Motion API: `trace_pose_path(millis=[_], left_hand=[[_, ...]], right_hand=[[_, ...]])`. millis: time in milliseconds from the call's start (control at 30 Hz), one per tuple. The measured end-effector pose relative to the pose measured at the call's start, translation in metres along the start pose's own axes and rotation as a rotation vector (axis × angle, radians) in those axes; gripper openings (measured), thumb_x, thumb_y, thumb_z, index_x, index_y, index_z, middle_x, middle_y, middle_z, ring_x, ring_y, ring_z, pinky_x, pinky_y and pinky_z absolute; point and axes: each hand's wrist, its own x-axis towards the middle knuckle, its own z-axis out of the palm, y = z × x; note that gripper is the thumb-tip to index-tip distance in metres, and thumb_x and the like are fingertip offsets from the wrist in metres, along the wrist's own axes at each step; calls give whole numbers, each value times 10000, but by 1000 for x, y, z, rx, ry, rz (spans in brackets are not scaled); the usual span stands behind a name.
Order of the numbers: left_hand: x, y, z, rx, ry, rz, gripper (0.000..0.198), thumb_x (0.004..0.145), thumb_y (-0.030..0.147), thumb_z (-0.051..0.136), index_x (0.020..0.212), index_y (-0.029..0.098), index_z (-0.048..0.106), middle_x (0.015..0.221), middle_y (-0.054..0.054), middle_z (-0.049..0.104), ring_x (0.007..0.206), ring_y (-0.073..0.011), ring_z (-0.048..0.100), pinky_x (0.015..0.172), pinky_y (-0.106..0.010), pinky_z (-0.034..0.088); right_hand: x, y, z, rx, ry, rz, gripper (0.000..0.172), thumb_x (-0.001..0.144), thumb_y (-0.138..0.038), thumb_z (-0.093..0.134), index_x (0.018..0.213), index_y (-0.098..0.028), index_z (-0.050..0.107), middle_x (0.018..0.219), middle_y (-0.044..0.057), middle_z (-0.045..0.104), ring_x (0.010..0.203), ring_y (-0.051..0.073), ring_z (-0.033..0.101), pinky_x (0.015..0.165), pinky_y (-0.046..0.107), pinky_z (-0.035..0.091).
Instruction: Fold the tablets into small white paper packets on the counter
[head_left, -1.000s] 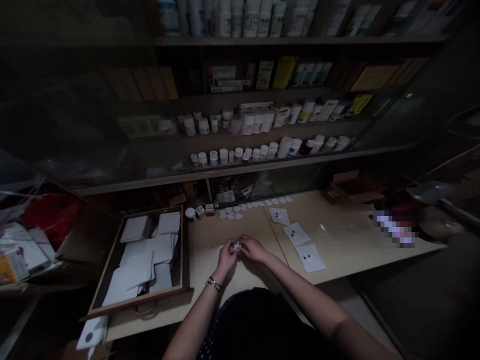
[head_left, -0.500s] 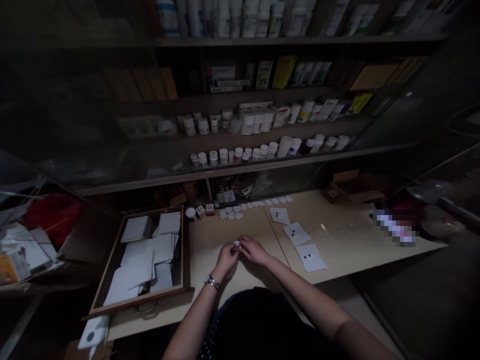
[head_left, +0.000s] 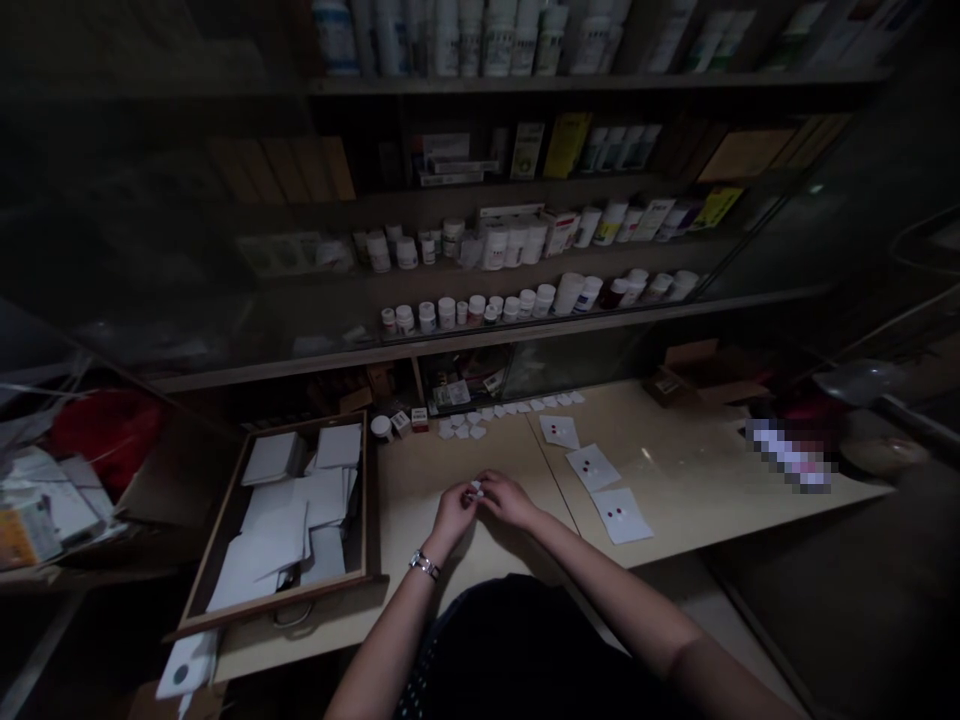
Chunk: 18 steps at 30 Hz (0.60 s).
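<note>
My left hand (head_left: pixel 454 512), a watch on its wrist, and my right hand (head_left: pixel 505 497) meet over the pale counter (head_left: pixel 675 480). Both pinch a small white folded paper packet (head_left: pixel 475 489) between their fingertips. To the right lie three open white paper squares (head_left: pixel 592 467), each with a few small red and white pills on it. A row of several small folded white packets (head_left: pixel 495 415) runs along the back of the counter.
An open wooden drawer (head_left: pixel 225 520) full of white paper sheets stands at the left. Small bottles and boxes (head_left: pixel 397 424) sit behind the packets. Shelves of medicine bottles (head_left: pixel 517 300) rise behind glass. A cardboard box (head_left: pixel 694 370) sits at the back right.
Both hands stay in the same place; only the fingers have shifted slightly around the small white packet.
</note>
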Motion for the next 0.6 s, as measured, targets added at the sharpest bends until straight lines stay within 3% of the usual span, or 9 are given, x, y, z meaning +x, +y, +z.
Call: trace_pose_path(millis=[167, 400, 600], left_hand=[[2, 1, -3, 44, 7, -19, 77, 650, 213, 709, 633, 151, 666, 645, -27, 641, 616, -144, 544, 613, -228, 405], [5, -3, 5, -151, 41, -165, 232, 582, 307, 772, 574, 142, 608, 519, 9, 565, 510, -109, 493, 492, -195, 334], [6, -1, 5, -301, 13, -305, 299, 546, 345, 807, 588, 141, 594, 461, 24, 537, 432, -99, 491, 454, -199, 351]], right_hand=[[-4, -2, 3, 1, 25, -8, 155, 836, -150, 563, 947, -179, 667, 1064, 107, 643, 989, 234, 587, 851, 332, 466], [-2, -3, 11, -4, 159, 104, 163, 859, -186, 530, 981, -186, 638, 975, 87, 663, 918, 216, 596, 820, 326, 470], [-4, -4, 9, -93, 150, -23, 221, 871, -198, 518, 1005, -207, 694, 1137, 109, 662, 1053, 238, 590, 897, 379, 464]])
